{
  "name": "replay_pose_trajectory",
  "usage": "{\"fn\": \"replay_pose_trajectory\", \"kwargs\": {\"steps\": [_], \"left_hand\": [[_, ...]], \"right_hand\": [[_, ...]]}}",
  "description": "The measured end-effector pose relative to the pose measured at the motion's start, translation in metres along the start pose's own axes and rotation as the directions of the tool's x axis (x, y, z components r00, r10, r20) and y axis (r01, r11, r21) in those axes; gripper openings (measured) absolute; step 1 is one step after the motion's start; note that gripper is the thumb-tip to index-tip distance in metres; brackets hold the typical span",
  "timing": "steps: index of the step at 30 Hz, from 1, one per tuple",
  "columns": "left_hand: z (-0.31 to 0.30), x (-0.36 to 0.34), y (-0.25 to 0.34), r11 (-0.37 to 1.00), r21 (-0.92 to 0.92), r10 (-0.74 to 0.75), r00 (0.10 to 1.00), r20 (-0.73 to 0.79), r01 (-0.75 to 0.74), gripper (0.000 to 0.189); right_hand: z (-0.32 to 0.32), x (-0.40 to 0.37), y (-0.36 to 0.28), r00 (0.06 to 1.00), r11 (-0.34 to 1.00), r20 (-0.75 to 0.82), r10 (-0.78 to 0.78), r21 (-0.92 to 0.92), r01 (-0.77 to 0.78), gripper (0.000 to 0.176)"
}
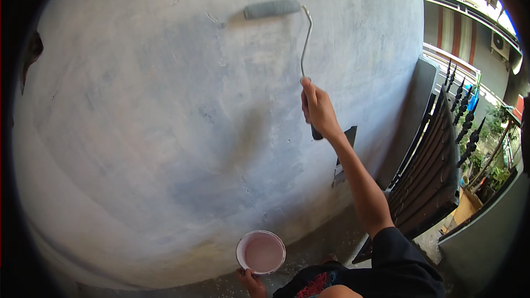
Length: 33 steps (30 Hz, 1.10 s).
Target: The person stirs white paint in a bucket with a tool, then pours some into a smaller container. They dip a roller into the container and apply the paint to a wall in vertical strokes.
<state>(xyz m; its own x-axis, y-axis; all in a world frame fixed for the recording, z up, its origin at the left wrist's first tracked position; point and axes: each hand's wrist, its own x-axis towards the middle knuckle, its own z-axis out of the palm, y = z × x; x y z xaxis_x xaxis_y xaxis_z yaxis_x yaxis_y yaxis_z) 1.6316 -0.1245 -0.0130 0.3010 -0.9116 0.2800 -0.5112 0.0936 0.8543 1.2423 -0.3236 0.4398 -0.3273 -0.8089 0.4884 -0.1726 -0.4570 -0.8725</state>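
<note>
My right hand (pixel 320 109) is closed round the dark handle of a paint roller (pixel 271 9), arm stretched up and forward. The roller's grey sleeve lies against the upper part of the wall (pixel 138 105), joined to the handle by a bent metal rod. Low in the view, my left hand (pixel 252 283) grips the rim of a small round bucket (pixel 261 252) with the thumb at its near edge. Pale pinkish liquid shows inside the bucket. Patchy white and bluish-grey covers the wall, with uneven darker areas below the roller.
A dark metal gate (pixel 425 187) with spiked finials stands to the right of the wall. Near my forearm, a dark rectangular patch (pixel 346 144) sits low on the wall. Plants (pixel 497 176) and an air-conditioner unit (pixel 500 44) lie beyond the gate.
</note>
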Motion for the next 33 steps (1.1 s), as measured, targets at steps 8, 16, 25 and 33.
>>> {"fn": "replay_pose_trajectory", "kwargs": {"steps": [8,16,25,33], "left_hand": [[0.002,0.015,-0.034,0.736,-0.518,-0.508,0.861,0.003,0.436,0.024],[-0.007,0.014,-0.088,0.746,-0.439,-0.577,0.815,-0.051,0.501,0.028],[-0.004,0.022,0.01,0.55,-0.73,-0.586,0.811,0.008,0.405,0.032],[-0.004,-0.007,-0.037,0.912,0.268,0.332,0.943,-0.038,-0.31,0.03]], "right_hand": [[0.019,-0.021,0.047,0.995,0.998,-0.092,-0.027,0.046,0.031,0.057],[0.014,-0.114,0.108,0.957,0.948,-0.033,0.288,0.15,-0.28,0.047],[-0.004,-0.015,0.017,0.994,0.997,-0.105,-0.038,-0.074,0.03,0.049],[0.023,-0.039,0.056,0.992,0.999,-0.129,-0.012,0.042,0.017,0.049]]}}
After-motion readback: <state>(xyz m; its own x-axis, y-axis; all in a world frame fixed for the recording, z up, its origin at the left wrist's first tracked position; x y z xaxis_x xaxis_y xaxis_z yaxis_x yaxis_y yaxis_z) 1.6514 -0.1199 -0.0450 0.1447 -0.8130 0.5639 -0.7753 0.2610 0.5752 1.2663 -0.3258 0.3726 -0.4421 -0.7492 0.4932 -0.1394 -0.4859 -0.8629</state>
